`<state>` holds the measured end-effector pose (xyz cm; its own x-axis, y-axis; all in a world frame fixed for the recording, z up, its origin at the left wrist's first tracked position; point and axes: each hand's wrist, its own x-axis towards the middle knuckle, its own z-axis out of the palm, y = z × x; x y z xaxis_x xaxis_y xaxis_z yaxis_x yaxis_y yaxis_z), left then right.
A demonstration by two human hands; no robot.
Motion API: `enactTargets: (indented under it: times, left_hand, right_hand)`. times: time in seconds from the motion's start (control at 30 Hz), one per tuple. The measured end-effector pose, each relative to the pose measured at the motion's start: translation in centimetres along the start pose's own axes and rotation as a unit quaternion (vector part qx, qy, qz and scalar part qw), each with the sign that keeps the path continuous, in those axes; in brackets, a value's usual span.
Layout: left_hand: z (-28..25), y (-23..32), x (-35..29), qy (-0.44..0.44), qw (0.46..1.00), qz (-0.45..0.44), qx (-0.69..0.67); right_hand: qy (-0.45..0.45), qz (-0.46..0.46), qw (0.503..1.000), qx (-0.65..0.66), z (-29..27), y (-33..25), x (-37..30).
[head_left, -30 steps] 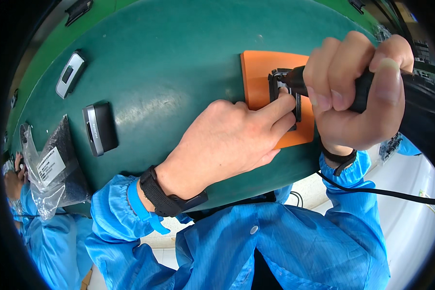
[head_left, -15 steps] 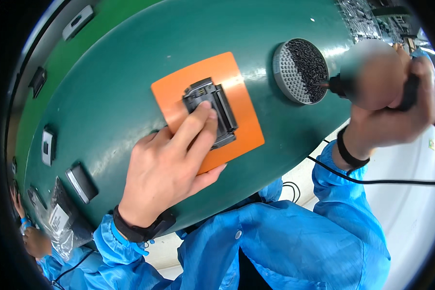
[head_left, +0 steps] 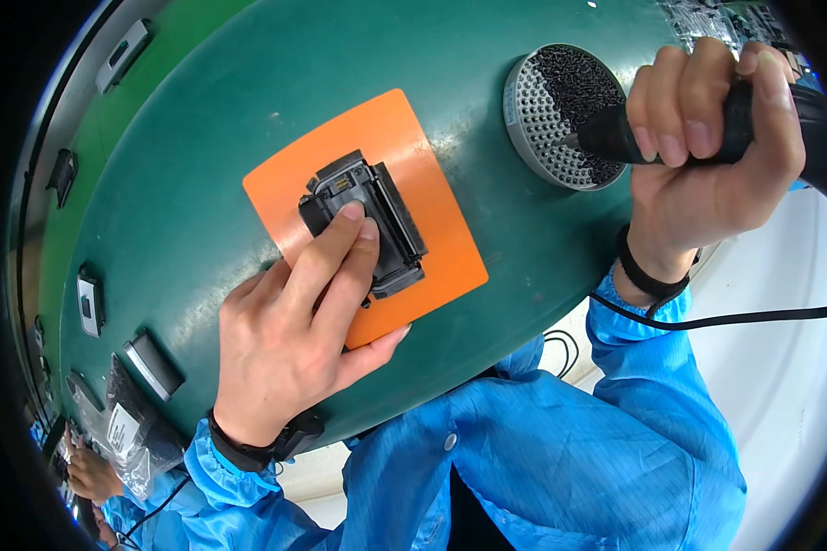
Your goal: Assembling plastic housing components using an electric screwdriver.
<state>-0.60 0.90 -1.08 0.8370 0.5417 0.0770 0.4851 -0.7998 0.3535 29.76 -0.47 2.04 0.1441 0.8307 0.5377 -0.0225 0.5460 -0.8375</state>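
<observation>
Table [head_left: 202,174], green and smooth, fills most of my view, with an orange mat [head_left: 450,248] lying near its middle. From the right I see a dark driver [head_left: 616,133], its nose aimed left; the right hand [head_left: 708,197] is wrapped firmly round its body. The left hand [head_left: 285,340] holds index and middle fingers close together, tips pressed down on a black part [head_left: 395,220], while its thumb stretches apart by the mat's near edge. That part lies on the mat, left of the driver.

As I judge it, those two fingertips are the main steadying hold: if they slacken, or the mat skids on the smooth top, the part could slip or twist. A hard knock from the driver could tip the screws out, and the black cord [head_left: 753,320] beside the right sleeve might snag if the arm swings.

For containers, I have a clear bag [head_left: 138,473] at the near left, with dark contents I can't make out. At the far right, a round grey dish [head_left: 535,101] with a studded floor holds small black screws [head_left: 583,83], heaped toward its far and right side. The driver's tip is over the studs; I can't tell whether it touches.
</observation>
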Motion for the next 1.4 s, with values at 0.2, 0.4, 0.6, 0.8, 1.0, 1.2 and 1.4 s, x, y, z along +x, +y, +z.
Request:
enactTargets:
  times: [0.2,0.4,0.6,0.8,1.0,1.2,1.4]
  left_hand:
    - [0.0,0.0,-0.1,0.004,1.0,0.01,-0.003]
    - [-0.3,0.3,-0.1,-0.002,1.0,0.01,-0.004]
    - [-0.1,0.0,-0.8,0.015,1.0,0.01,-0.009]
    - [-0.1,-0.4,-0.8,-0.008,1.0,0.013,0.004]
    - [0.2,-0.9,-0.9,-0.003,1.0,0.014,-0.017]
    - [0.6,-0.8,-1.2,0.02,0.999,0.014,-0.028]
    - [0.6,-0.8,-1.2,0.008,0.999,0.014,-0.032]
  right_hand:
    - [-0.018,-0.004,1.0,0.001,-0.3,-0.3,-0.2]
    - [-0.017,-0.002,1.0,-0.007,0.0,-0.9,-0.5]
    - [0.094,-0.01,0.993,-0.066,2.6,-0.4,-0.8]
    - [0.058,0.028,0.997,0.041,1.7,-4.4,-0.2]
    - [0.005,0.001,0.998,0.066,5.9,-4.2,1.2]
    - [-0.171,0.064,0.974,0.132,8.0,-2.6,-0.7]
    - [-0.312,0.083,0.934,0.152,7.0,-1.7,0.4]
